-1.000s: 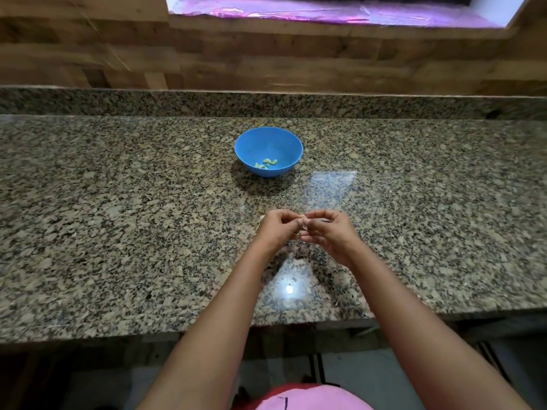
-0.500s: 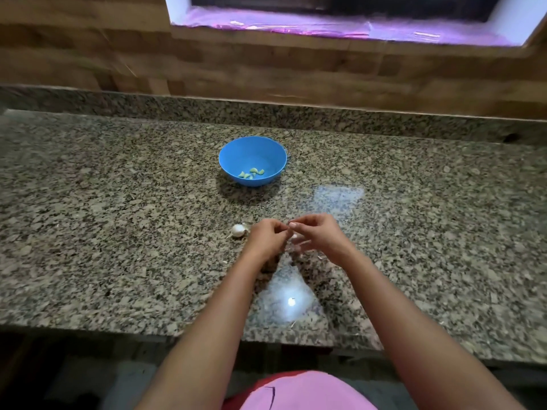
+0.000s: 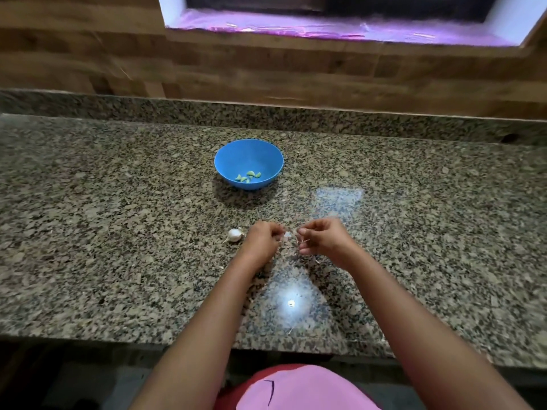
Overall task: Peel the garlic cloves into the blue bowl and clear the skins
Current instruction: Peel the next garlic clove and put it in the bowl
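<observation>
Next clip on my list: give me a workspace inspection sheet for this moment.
Surface: speckled granite counter, glossy, with light glare near the front edge.
Job's things: blue bowl holds a few peeled cloves; garlic bulb lies beside the left hand.
Clutter: thin skin scraps on the counter.
Grippers: left hand and right hand pinch a small blurred piece between them.
Cables: nothing seen.
Surroundings: wood-look wall, window ledge with purple sheeting.

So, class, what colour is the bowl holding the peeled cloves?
Blue: the bowl shows best in the head view, cloves inside.
</observation>
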`<action>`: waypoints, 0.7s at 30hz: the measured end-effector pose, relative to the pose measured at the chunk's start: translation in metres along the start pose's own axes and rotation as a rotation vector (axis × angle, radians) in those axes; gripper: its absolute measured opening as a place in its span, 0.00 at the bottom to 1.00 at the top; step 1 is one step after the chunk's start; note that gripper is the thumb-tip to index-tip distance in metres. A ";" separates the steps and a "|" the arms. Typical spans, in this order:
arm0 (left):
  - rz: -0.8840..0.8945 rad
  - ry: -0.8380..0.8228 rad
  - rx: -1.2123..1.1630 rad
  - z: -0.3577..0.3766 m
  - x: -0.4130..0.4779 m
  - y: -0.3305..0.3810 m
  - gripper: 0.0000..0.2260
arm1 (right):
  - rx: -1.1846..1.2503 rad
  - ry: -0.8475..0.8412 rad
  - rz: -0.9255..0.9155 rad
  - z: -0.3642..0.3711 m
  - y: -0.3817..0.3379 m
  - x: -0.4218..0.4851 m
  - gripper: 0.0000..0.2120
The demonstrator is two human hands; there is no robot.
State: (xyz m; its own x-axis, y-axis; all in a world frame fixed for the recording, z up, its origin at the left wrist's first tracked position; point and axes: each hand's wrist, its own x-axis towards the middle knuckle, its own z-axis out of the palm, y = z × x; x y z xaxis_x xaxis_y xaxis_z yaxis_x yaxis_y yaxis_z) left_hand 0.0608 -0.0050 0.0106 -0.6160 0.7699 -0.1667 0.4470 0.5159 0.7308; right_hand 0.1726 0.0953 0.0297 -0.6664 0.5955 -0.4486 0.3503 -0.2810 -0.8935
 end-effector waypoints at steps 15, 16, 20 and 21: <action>0.373 0.067 0.330 0.027 -0.029 -0.061 0.18 | -0.421 0.157 0.034 0.013 0.008 -0.004 0.05; 0.389 0.070 0.356 0.028 -0.029 -0.062 0.18 | -0.470 0.171 0.025 0.016 0.009 -0.004 0.03; 0.410 0.107 0.317 0.026 -0.028 -0.065 0.18 | -0.603 0.189 -0.026 0.022 0.012 -0.002 0.03; 0.416 0.107 0.318 0.026 -0.028 -0.065 0.18 | -0.660 0.196 -0.049 0.023 0.012 -0.003 0.04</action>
State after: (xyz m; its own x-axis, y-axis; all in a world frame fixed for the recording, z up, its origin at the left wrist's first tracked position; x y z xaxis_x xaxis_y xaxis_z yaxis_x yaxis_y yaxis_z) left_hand 0.0659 -0.0503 -0.0494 -0.4000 0.8996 0.1754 0.8321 0.2762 0.4809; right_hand 0.1638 0.0728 0.0196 -0.5821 0.7384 -0.3403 0.6917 0.2298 -0.6846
